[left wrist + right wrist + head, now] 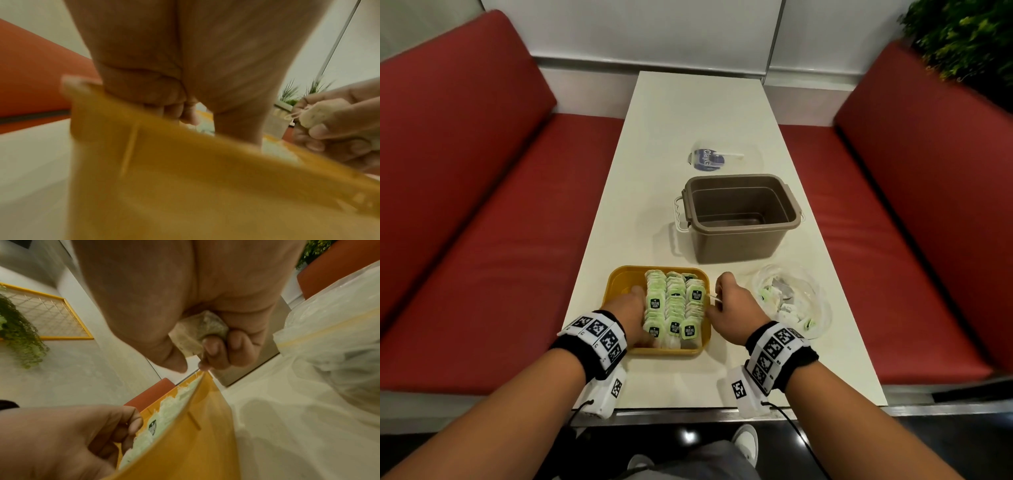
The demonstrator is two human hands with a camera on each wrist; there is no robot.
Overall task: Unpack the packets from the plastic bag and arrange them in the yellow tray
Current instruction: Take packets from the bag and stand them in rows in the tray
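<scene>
The yellow tray (619, 284) sits at the near end of the white table, holding several rows of green-labelled packets (674, 305). My left hand (633, 308) is down in the tray's bare left part, and its loosely bent fingers (133, 426) rest against the left row. My right hand (729, 301) hovers at the tray's right rim (205, 402) and grips one packet (205, 327) in curled fingers, with its string loop (296, 115) sticking out. The clear plastic bag (791, 301) lies right of the tray with several packets inside.
A brown plastic bin (739, 219) with a white handle stands just behind the tray. Farther back lies a clear cup (709, 159) with a blue label. Red benches (482, 205) flank the narrow table, and a plant (962, 41) is at the far right.
</scene>
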